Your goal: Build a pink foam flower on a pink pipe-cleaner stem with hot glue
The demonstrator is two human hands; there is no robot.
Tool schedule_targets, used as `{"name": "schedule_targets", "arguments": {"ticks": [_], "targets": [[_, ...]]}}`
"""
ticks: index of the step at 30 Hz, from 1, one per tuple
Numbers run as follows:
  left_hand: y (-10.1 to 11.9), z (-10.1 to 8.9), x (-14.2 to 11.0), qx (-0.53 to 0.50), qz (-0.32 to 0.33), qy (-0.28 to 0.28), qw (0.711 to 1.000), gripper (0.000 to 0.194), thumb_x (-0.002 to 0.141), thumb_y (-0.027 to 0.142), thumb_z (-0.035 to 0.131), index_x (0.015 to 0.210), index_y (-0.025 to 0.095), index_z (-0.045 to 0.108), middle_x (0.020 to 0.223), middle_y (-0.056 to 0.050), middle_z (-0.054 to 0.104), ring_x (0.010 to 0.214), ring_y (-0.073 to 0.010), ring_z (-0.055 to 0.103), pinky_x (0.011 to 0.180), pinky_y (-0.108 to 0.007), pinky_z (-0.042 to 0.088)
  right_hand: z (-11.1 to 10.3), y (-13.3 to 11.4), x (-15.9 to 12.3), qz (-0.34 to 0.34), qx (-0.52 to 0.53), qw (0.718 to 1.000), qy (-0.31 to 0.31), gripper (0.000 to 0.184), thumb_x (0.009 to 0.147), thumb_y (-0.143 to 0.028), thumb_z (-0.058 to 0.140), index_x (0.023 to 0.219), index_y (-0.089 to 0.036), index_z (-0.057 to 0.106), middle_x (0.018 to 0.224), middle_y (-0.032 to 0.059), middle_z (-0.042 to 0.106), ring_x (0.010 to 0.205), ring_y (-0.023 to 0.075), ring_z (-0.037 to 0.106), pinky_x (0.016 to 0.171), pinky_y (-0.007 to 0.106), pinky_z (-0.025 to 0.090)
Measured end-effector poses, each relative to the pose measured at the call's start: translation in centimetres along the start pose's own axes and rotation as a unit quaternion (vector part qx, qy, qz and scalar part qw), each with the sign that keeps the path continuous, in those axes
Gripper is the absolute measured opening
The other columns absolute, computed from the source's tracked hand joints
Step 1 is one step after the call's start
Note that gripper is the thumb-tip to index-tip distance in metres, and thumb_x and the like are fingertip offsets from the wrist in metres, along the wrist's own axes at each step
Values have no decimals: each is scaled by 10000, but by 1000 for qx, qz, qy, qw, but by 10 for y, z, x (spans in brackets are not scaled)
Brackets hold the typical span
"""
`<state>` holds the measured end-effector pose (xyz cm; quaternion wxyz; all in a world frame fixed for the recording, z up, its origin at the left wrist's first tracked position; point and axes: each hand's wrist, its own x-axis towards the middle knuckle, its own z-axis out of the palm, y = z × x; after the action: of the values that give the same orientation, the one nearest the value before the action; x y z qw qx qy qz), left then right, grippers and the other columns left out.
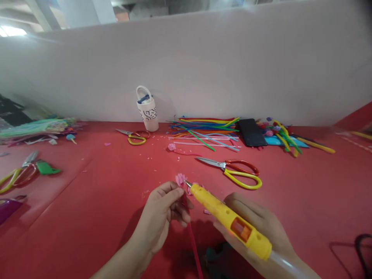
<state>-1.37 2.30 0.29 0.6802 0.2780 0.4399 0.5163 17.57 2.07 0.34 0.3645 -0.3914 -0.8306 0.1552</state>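
Left hand (167,205): I pinch the red stem (192,236) just below the pink flower (180,179), presumably so the petals are exposed. Flower sits at the stem's 12 o'clock end; the tail runs toward 6.

Right hand (258,217): I grasp the yellow glue gun (215,201), its body slanting in from the flower's 4 o'clock, probably to leave my fingers clear of the nozzle (188,184). Nozzle contact with petals: cannot tell.

Nearest scissors (241,174) lie near 3 o'clock, handles outward, seemingly for easy reach. Bundled stems (206,126) lie at 1 o'clock.
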Motion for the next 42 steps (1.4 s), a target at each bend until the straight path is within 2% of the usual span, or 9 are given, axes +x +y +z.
{"name": "schedule_targets", "arguments": {"ticks": [2,5,12,18,22,27,37,40,42], "targets": [[0,0,0,-8,-7,-2,1000,162,821,180,535,664,155,507,510,17,636,337,-58,545,328,-118,416,1,2,-1,-40,-35,999,-11,144,847,-187,451,706,-198,475,626,-7,487,484,115,471,445,236,346],[0,0,-2,-22,-21,-2,1000,169,814,173,532,647,150,515,478,21,618,318,-58,533,306,-112,397,2,4,-2,-50,-71,996,-27,191,882,-203,369,719,-195,469,634,12,510,496,130,479,453,251,343],[2,0,-4,-48,-36,-4,998,179,793,177,546,620,130,550,509,13,624,307,-47,520,292,-109,393,0,0,2,-122,-116,986,-7,280,921,-224,330,706,-183,506,604,31,554,490,134,482,444,245,355],[2,-2,-3,-57,-37,-10,998,205,797,184,536,603,124,564,480,17,602,295,-41,505,283,-102,369,0,1,1,-156,-189,969,-3,385,956,-247,263,741,-163,571,655,65,614,535,163,529,480,277,367],[2,-2,-2,-44,-36,-10,998,203,793,175,524,601,123,564,468,16,594,282,-42,494,276,-105,350,-1,-1,2,-177,-208,962,8,439,963,-209,240,694,-163,585,673,81,632,568,177,539,497,294,356],[2,-1,-4,-32,-17,11,999,230,778,160,533,549,151,506,392,71,498,264,-42,478,269,-104,332,-2,-4,2,-187,-223,957,6,480,972,-216,217,687,-171,601,669,71,630,559,174,516,510,302,351],[-2,1,-4,114,73,47,990,215,787,228,519,586,193,450,404,75,528,298,-69,475,308,-154,386,-3,-10,1,-173,-211,962,-9,493,974,-230,206,690,-174,606,660,61,620,575,177,506,519,310,335],[-1,-1,-4,220,117,61,967,202,803,225,488,607,204,442,407,76,521,331,-83,504,360,-177,417,-2,-11,1,-168,-209,963,-13,478,973,-239,216,703,-172,605,655,57,609,570,180,500,517,313,327],[-1,-4,-4,311,158,68,935,195,817,224,470,624,209,445,429,78,502,373,-91,527,408,-189,429,-1,-10,0,-160,-200,966,-18,458,970,-252,233,703,-173,597,656,55,600,571,184,498,515,315,328]]}}
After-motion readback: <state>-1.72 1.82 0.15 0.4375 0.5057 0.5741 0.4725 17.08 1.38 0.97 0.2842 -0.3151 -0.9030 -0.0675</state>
